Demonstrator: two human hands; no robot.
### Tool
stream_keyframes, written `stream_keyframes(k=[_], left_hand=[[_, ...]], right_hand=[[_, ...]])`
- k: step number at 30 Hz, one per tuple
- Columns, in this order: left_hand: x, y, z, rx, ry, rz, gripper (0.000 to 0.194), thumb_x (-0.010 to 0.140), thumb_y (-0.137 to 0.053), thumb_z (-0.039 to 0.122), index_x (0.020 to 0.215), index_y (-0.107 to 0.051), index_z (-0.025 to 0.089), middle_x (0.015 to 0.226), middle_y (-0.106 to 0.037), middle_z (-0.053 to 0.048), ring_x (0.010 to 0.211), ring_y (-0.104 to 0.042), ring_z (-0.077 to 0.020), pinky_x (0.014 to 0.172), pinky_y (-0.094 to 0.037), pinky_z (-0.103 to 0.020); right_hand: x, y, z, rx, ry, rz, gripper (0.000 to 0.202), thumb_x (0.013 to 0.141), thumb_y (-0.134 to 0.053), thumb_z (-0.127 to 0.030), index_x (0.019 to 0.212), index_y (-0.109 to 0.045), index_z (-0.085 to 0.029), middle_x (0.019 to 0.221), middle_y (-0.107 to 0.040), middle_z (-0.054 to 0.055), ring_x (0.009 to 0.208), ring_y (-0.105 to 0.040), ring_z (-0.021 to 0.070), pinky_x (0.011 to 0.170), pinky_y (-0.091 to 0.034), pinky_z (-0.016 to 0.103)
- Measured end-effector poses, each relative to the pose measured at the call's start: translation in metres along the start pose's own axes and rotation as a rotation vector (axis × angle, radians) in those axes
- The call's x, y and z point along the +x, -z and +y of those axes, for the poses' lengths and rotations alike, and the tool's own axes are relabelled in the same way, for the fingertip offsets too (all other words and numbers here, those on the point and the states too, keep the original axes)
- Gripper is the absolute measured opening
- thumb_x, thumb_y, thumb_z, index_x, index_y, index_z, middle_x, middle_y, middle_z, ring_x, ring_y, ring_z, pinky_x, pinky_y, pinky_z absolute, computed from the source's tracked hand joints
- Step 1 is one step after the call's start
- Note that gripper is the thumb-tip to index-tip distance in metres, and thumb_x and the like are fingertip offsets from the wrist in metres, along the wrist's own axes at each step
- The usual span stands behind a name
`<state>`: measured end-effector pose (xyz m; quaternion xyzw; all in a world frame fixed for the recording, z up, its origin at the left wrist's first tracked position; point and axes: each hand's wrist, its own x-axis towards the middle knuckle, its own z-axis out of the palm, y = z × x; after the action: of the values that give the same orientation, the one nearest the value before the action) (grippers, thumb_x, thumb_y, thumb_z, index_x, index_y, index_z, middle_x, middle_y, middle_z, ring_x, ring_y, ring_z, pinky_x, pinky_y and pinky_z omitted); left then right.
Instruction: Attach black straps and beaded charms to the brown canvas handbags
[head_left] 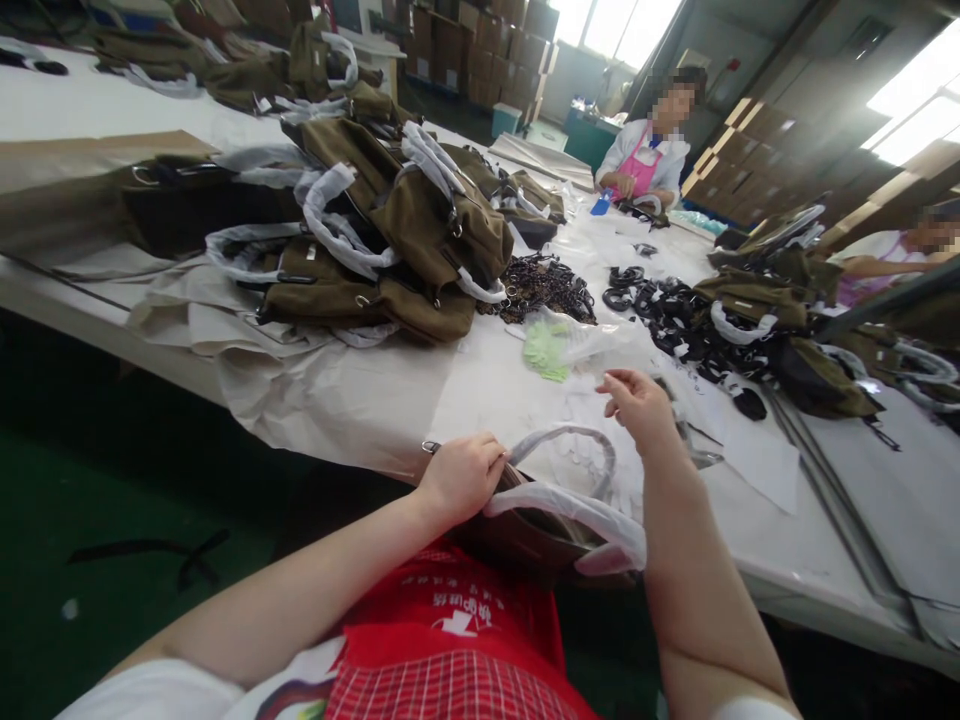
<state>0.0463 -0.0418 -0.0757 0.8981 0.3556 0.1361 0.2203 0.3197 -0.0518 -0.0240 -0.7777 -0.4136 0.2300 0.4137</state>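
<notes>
An olive-brown handbag (517, 535) with handles wrapped in white film leans against my apron at the table's near edge. My left hand (465, 475) is closed on the bag's top edge, by the base of a handle (577, 505). A metal ring shows just left of that hand. My right hand (637, 405) is raised over the table, beyond the bag and to its right. Its fingers are loosely bent and a little apart, with nothing visible between them. Nearest to it lie a clear plastic bag (600, 342) and a pile of light green tags (546, 350).
Olive handbags (405, 220) are heaped at the left on the white table (487, 400). Patterned straps or chains (551, 285) lie in a pile beside them. Black straps (667, 325) and further handbags (757, 300) cover the right side. A co-worker (645, 160) works at the far end.
</notes>
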Motion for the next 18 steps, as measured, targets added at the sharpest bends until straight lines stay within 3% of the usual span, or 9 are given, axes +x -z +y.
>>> stream_keyframes(k=[3, 5, 8, 10, 12, 14, 16, 18], left_hand=[[0.002, -0.001, 0.002, 0.012, 0.0, -0.005, 0.033, 0.098, -0.039, 0.028, 0.089, -0.069, 0.018, 0.095, -0.07, -0.006, 0.085, -0.067, -0.0196, 0.078, -0.05, -0.031], [0.003, -0.001, 0.003, 0.019, -0.001, -0.008, 0.033, 0.098, -0.039, 0.029, 0.09, -0.069, 0.018, 0.095, -0.07, -0.006, 0.085, -0.067, -0.0195, 0.077, -0.05, -0.031], [0.002, 0.001, 0.001, 0.017, -0.005, -0.011, 0.033, 0.098, -0.039, 0.029, 0.09, -0.068, 0.018, 0.095, -0.069, -0.006, 0.085, -0.067, -0.0192, 0.077, -0.05, -0.03], [0.001, 0.004, -0.002, -0.003, -0.008, -0.025, 0.034, 0.098, -0.038, 0.031, 0.088, -0.068, 0.018, 0.095, -0.069, -0.006, 0.086, -0.066, -0.0188, 0.078, -0.049, -0.029], [-0.001, 0.005, -0.006, -0.033, -0.008, -0.039, 0.035, 0.098, -0.038, 0.032, 0.087, -0.068, 0.018, 0.095, -0.07, -0.006, 0.087, -0.066, -0.0185, 0.08, -0.049, -0.029], [-0.002, 0.006, -0.01, -0.055, 0.001, -0.036, 0.035, 0.098, -0.038, 0.032, 0.086, -0.068, 0.018, 0.095, -0.07, -0.006, 0.088, -0.066, -0.0186, 0.081, -0.049, -0.028], [-0.002, 0.005, -0.011, -0.064, 0.012, -0.03, 0.035, 0.098, -0.038, 0.032, 0.084, -0.067, 0.018, 0.093, -0.07, -0.006, 0.087, -0.066, -0.0188, 0.079, -0.048, -0.028], [-0.001, 0.005, -0.01, -0.067, 0.018, -0.033, 0.036, 0.098, -0.038, 0.033, 0.082, -0.067, 0.018, 0.091, -0.07, -0.006, 0.084, -0.066, -0.0187, 0.077, -0.048, -0.028]], right_hand=[[-0.026, -0.022, -0.022, 0.282, 0.019, -0.39, 0.065, 0.068, -0.073, -0.035, 0.126, -0.051, -0.018, 0.127, -0.061, 0.017, 0.073, -0.068, 0.0182, 0.052, -0.046, 0.026], [-0.038, -0.037, -0.035, 0.387, 0.039, -0.498, 0.061, 0.068, -0.076, -0.036, 0.123, -0.055, -0.02, 0.124, -0.062, 0.014, 0.078, -0.069, 0.018, 0.06, -0.051, 0.027], [-0.05, -0.051, -0.047, 0.448, 0.09, -0.429, 0.037, 0.08, -0.065, -0.047, 0.103, -0.064, -0.018, 0.089, -0.071, 0.006, 0.067, -0.066, 0.0136, 0.06, -0.051, 0.026], [-0.058, -0.056, -0.05, 0.448, 0.141, -0.297, 0.034, 0.085, -0.058, -0.05, 0.096, -0.066, -0.019, 0.068, -0.064, -0.001, 0.052, -0.059, 0.0097, 0.05, -0.045, 0.022], [-0.064, -0.06, -0.048, 0.447, 0.173, -0.211, 0.033, 0.088, -0.054, -0.049, 0.097, -0.066, -0.02, 0.058, -0.056, -0.005, 0.044, -0.051, 0.0078, 0.043, -0.038, 0.021], [-0.07, -0.064, -0.044, 0.469, 0.169, -0.201, 0.03, 0.089, -0.053, -0.046, 0.101, -0.064, -0.021, 0.064, -0.06, -0.003, 0.049, -0.054, 0.0087, 0.045, -0.04, 0.021], [-0.074, -0.068, -0.037, 0.515, 0.144, -0.246, 0.028, 0.086, -0.055, -0.038, 0.107, -0.063, -0.021, 0.087, -0.069, 0.002, 0.068, -0.065, 0.0119, 0.056, -0.049, 0.023], [-0.076, -0.068, -0.031, 0.568, 0.114, -0.325, 0.032, 0.081, -0.057, -0.027, 0.112, -0.062, -0.022, 0.108, -0.07, 0.006, 0.09, -0.067, 0.016, 0.071, -0.053, 0.028]])
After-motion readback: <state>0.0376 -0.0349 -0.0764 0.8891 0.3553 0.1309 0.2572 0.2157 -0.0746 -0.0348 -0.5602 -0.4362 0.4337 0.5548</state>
